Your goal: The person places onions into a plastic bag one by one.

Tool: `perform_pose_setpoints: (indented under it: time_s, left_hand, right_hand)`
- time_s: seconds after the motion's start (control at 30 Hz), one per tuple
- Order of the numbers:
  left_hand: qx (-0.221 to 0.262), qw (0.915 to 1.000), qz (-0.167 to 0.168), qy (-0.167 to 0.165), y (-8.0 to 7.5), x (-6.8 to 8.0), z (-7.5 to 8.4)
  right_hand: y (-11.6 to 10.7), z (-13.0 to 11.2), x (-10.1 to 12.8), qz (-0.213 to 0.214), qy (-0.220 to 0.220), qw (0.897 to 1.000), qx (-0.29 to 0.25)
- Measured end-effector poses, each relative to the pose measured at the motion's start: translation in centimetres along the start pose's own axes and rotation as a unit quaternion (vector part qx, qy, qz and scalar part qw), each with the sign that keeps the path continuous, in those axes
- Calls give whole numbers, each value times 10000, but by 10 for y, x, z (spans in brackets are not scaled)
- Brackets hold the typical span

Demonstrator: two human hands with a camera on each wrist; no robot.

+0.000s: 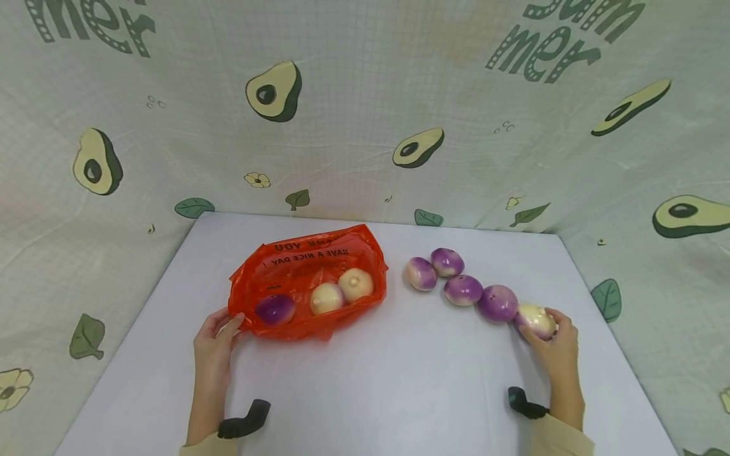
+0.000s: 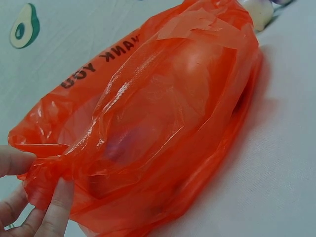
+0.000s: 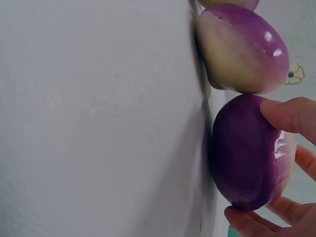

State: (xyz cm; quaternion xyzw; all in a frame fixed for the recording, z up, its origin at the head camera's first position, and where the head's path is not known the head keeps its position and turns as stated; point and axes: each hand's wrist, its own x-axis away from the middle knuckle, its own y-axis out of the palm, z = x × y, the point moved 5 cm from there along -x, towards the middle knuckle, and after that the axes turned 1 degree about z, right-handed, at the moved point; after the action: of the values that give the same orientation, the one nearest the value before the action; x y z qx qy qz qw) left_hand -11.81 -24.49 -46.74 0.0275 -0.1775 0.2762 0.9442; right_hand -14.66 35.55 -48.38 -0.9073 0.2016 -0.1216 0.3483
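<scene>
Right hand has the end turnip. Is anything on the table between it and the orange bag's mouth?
Nothing visible blocks it. The right hand grips the nearest turnip; the other four turnips lie in a row behind, off the line. Bare table runs to the orange bag, whose edge the left hand pinches.

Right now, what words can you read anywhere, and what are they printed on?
"THANK YOU" and "HAVE A NICE DAY !", upside down and partly creased, on the bag.
"mer" at top left of the cloth, cut off by the frame.
"Summer" at its top right, split over two lines, first line cropped.
Nothing else readable.
</scene>
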Motion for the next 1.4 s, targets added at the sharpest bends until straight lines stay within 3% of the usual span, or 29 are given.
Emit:
perform_pose_setpoints:
  time_s: [0.27, 0.77, 1.07, 1.4]
  left_hand:
    - [-93, 9999, -35, 40, 0, 0, -1]
    - [-100, 9999, -57, 19, 0, 0, -1]
    - [-104, 9999, -44, 43, 1, -1, -1]
    - [-158, 9998, -68, 36, 0, -1, -2]
  right_hand:
    - [-2, 1, 1, 128, -12, 9999, 77]
    - [-2, -1, 4, -14, -14, 9998, 188]
    - [6, -6, 13, -237, 81, 9996, 124]
    - [17, -15, 23, -262, -142, 9995, 63]
